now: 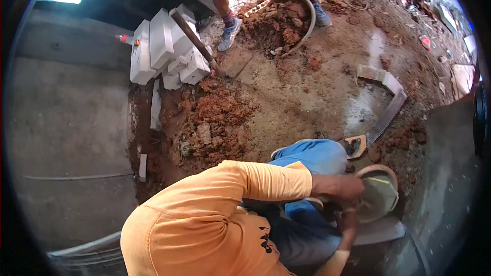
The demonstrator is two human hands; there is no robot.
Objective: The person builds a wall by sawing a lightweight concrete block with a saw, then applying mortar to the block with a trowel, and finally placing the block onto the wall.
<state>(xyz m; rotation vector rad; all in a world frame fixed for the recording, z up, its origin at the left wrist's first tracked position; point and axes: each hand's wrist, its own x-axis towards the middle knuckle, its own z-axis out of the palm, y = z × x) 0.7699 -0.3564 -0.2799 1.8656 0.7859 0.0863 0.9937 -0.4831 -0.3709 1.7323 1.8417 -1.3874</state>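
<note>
My orange-sleeved left arm stretches right to my left hand (350, 188), closed at the near side of a round, pale container (377, 205) with a yellowish edge inside. Just below, my right hand (347, 223) is closed beside the same container. What the fingers grip between them is shadowed and too small to name. A hand saw (386, 117) with a wooden handle lies just beyond the container, its tip by pale block pieces (373, 74). My knees in blue jeans are bent beside my hands.
A co-worker's legs (220, 5) straddle a basin (312, 23) of red soil at the top. White blocks (161, 38) stand left, with a long-handled tool (192, 36) leaning there. Red soil (215, 112) is heaped mid-left. Concrete walls (71, 112) flank both sides; pipes run lower left.
</note>
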